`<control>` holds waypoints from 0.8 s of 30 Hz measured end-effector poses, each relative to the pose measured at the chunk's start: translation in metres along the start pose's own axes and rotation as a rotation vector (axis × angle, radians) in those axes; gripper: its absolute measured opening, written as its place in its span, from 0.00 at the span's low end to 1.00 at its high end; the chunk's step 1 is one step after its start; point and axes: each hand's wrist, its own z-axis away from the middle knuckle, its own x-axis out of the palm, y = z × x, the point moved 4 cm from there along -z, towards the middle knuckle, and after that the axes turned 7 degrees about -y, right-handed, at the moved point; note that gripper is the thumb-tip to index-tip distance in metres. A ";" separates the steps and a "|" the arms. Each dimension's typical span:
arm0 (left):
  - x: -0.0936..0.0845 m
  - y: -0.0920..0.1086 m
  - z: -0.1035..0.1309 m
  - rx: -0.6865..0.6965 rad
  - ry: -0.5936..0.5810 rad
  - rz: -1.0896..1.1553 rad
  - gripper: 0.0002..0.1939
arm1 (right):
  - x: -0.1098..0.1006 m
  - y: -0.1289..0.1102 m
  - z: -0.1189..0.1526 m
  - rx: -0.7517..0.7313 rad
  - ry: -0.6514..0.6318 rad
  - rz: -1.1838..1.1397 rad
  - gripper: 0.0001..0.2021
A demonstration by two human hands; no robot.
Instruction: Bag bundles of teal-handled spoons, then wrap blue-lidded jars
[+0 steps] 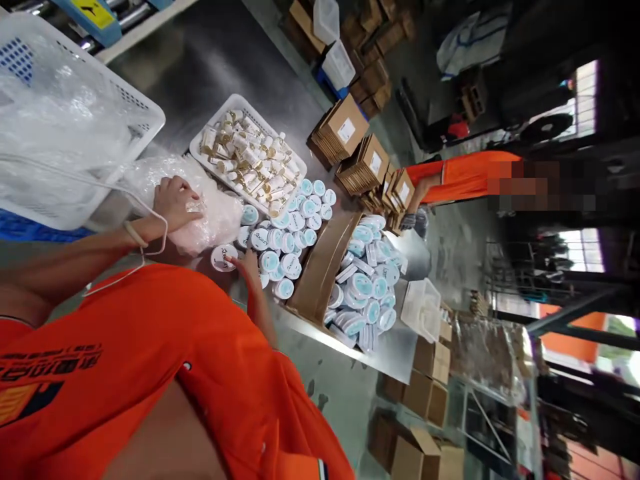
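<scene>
Left hand grip pressed on plastic bag; right hand fingertips touching script-labelled lid, unreadable.

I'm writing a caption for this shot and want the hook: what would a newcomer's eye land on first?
Probably the crowd of round white lids with pale blue centres at the middle of the steel table, with more heaped beyond a cardboard box. The left hand presses a clear plastic bag; the right hand touches one lid.
</scene>
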 end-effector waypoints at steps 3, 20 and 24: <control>0.006 0.003 0.007 -0.020 0.023 -0.030 0.20 | -0.012 -0.037 -0.012 -0.158 0.056 0.064 0.13; 0.005 0.013 0.015 -0.078 0.011 0.002 0.29 | 0.036 -0.155 -0.093 -0.339 -0.260 -0.269 0.13; -0.002 0.021 0.015 -0.065 0.019 0.018 0.25 | 0.037 -0.159 -0.085 -0.384 -0.300 -0.326 0.14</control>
